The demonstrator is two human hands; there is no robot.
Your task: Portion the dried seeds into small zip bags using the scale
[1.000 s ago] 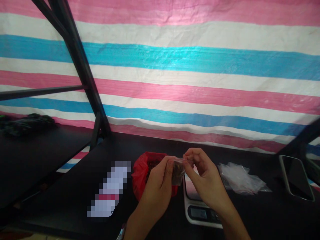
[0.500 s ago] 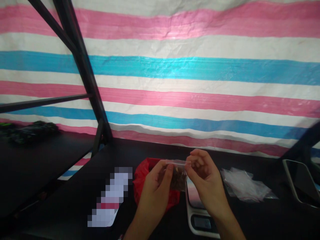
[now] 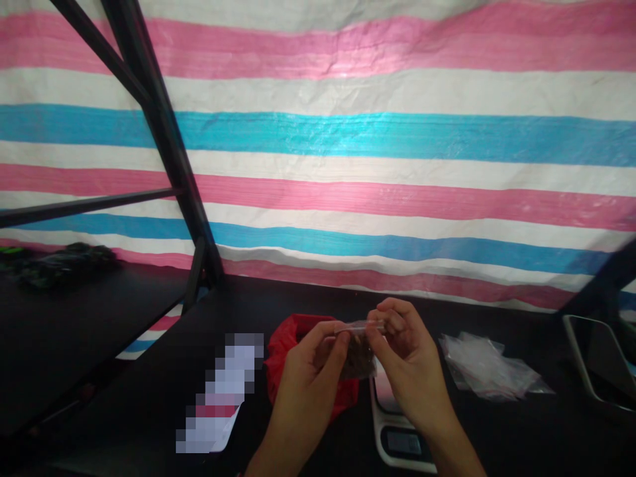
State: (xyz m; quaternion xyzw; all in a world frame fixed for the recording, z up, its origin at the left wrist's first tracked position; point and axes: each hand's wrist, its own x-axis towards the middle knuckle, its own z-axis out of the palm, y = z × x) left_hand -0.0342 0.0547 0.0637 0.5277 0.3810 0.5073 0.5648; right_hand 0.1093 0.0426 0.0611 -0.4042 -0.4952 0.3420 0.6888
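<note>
A small clear zip-lock bag with brownish contents hangs between my two hands. My left hand pinches its upper left part between thumb and fingers. At the top right corner, the thumb and fingertips of my right hand are closed on the zip edge. Behind and below my left hand lies a red plastic bag, its mouth partly hidden. Under my right hand stands a white digital kitchen scale, its display facing me and its plate partly covered.
Several flat clear zip-lock bags lie right of the scale, with a phone beyond them. A blurred-out white and red item is at left. Black metal posts and a striped tarp rise behind the black table.
My right fingers have closed in on the bag's zip edge, and the bag's top is tilted slightly differently. Both hands stay in nearly the same place.
</note>
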